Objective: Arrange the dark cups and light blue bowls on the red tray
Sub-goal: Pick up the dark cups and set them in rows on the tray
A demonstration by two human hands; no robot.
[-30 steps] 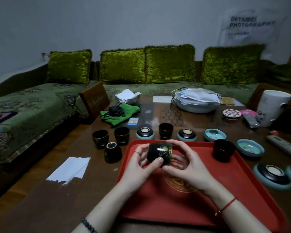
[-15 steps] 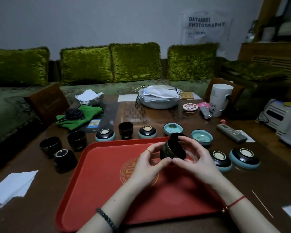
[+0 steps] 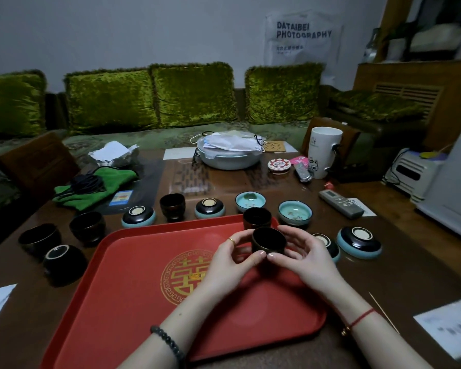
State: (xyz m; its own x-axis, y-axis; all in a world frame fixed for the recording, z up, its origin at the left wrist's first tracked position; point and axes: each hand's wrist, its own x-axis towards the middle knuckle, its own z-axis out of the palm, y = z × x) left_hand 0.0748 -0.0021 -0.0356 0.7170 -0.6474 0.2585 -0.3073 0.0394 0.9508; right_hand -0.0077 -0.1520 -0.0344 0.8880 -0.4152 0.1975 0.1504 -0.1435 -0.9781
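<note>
My left hand [image 3: 230, 258] and my right hand [image 3: 305, 255] together hold a dark cup [image 3: 268, 240] upright, low over the far right part of the red tray [image 3: 133, 291]. Just behind it another dark cup [image 3: 256, 218] stands on the tray's far right corner. Left of the tray are three dark cups [image 3: 87, 228], one of them [image 3: 64, 261] upside down, and one more [image 3: 172, 206] stands behind the tray. Two light blue bowls [image 3: 295, 212] sit upright behind the tray. Several bowls [image 3: 358, 241] lie upside down around it.
A remote control [image 3: 340, 207], a white mug [image 3: 324, 154], a lidded grey dish [image 3: 230, 154] and a green cloth [image 3: 96, 186] lie further back on the brown table. Paper lies at both near corners. A thin stick [image 3: 382, 310] lies by my right wrist.
The view has swung right. The held cup went from lying sideways to upright and now sits lower over the tray's far right, in front of the other cup.
</note>
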